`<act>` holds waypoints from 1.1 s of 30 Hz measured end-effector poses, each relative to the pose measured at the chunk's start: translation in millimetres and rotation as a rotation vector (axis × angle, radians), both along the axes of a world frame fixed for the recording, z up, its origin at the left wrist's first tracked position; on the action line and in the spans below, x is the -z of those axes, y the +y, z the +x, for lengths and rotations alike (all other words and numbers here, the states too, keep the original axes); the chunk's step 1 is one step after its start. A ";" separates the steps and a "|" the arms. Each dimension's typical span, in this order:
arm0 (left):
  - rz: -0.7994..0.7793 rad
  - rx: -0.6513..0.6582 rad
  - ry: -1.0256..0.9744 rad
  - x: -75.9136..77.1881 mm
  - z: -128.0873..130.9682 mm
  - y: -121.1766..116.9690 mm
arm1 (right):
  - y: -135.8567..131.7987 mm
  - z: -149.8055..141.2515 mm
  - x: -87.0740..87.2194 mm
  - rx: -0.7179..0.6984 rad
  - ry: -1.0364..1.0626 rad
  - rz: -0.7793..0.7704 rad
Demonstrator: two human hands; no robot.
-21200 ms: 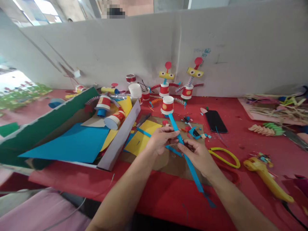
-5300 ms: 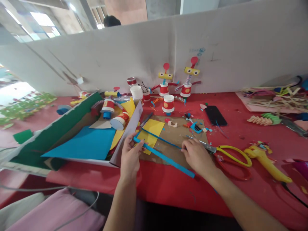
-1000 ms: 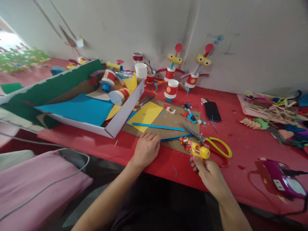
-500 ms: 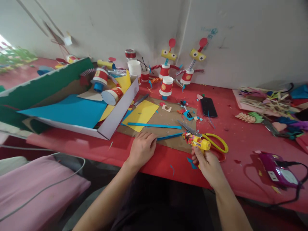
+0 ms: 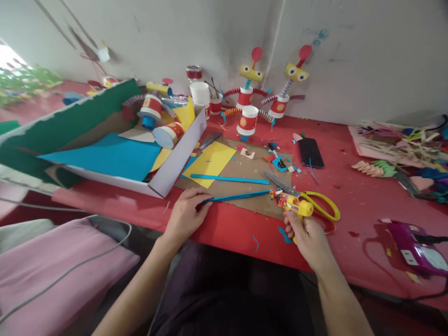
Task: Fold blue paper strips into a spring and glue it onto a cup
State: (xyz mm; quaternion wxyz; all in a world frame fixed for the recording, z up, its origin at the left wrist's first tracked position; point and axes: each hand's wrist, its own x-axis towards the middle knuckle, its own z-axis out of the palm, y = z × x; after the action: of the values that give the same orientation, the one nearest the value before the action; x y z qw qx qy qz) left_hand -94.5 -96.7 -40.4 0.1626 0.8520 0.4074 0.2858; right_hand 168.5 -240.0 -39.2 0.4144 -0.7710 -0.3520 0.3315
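Observation:
My right hand (image 5: 308, 238) is closed around the handle of a yellow glue gun (image 5: 297, 206), its nozzle pointing left at the right end of a blue paper strip (image 5: 238, 196). The fingers of my left hand (image 5: 185, 212) pinch that strip's left end, near the table's front edge. Just beyond lies a second blue strip (image 5: 227, 179), partly over a yellow paper sheet (image 5: 215, 161) on a brown cardboard mat (image 5: 227, 189). Behind the glue gun rest scissors with yellow handles (image 5: 325, 201), partly covered by it.
A cardboard box (image 5: 177, 156) holding blue paper (image 5: 112, 156) and cup figures stands at left. Several paper-cup robots (image 5: 247, 120) stand at the back. A black phone (image 5: 311, 152), paper scraps (image 5: 280, 162) and a purple power strip (image 5: 416, 247) with a cable lie to the right.
My left hand has slid left along the blue strip, showing more of it. My right hand keeps the glue gun at the strip's right end. The whole view has shifted slightly.

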 end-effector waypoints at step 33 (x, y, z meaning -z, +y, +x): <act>-0.028 -0.070 -0.132 9.1 -4.7 -9.3 | 32.5 -87.3 -7.7 -0.379 -0.012 -0.052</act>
State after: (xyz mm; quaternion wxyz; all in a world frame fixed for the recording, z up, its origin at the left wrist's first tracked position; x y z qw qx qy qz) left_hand -99.2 -106.0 -49.5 0.1909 0.8141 0.4293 0.3413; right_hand 81.2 -207.6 -31.5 0.3223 -0.7035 -0.4846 0.4079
